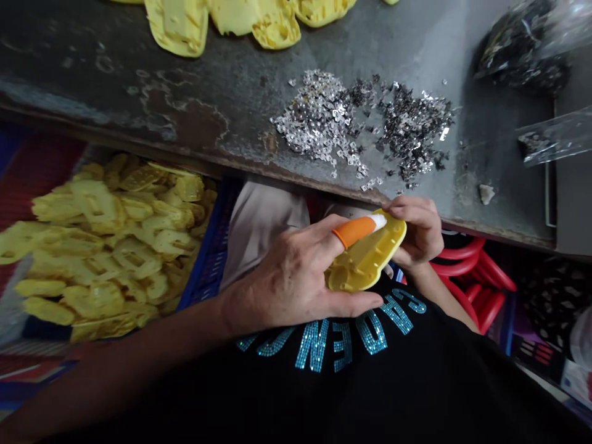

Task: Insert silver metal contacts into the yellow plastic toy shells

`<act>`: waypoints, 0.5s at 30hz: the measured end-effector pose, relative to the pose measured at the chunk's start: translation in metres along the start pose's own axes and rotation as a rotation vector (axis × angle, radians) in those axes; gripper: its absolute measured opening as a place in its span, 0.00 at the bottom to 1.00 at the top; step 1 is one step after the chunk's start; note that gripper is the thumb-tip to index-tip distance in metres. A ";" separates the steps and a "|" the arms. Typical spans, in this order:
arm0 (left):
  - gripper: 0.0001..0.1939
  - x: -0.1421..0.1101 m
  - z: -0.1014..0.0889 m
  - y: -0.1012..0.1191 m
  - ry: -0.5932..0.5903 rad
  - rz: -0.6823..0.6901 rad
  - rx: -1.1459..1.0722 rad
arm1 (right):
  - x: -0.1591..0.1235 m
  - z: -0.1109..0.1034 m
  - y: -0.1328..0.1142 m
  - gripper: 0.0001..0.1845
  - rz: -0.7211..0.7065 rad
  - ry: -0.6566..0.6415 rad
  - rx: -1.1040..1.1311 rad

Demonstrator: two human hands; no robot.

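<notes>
A yellow moulded plastic shell [365, 256] is held over my lap, just off the table edge, its hollow ribbed side facing up. My left hand [296, 271] grips its near left end, thumb along the lower side. On that hand's index finger is an orange finger cover [354, 232] with a white tip, which reaches over the inside of the shell. My right hand [419, 228] holds the far right end with curled fingers. On the table ahead lie a pile of small silvery metal pieces [319, 117] and a darker pile of small metal pieces [411, 129].
Several yellow shells [178, 24] lie along the table's far side. A blue crate [203, 246] at left is heaped with yellow parts [134, 253]. Plastic bags of dark pieces [522, 55] sit at right. Red rings [481, 277] are below the worn metal table [115, 92].
</notes>
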State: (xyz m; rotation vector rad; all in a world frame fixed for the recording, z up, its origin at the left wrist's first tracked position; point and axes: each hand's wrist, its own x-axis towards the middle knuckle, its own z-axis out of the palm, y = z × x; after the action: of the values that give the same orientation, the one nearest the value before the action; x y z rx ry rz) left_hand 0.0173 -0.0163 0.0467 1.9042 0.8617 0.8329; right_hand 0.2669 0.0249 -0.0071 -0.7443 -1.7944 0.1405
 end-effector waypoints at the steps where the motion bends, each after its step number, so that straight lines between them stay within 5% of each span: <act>1: 0.47 0.001 -0.001 0.001 -0.003 -0.004 -0.003 | 0.000 0.000 0.000 0.20 -0.006 -0.001 -0.015; 15: 0.38 0.008 -0.001 -0.002 0.019 -0.065 -0.139 | -0.005 -0.011 0.001 0.19 0.007 -0.083 -0.082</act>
State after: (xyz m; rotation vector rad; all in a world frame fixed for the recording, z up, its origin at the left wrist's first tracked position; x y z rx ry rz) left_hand 0.0204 -0.0089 0.0467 1.7414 0.8509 0.8501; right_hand 0.2776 0.0203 -0.0073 -0.8134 -1.8858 0.1039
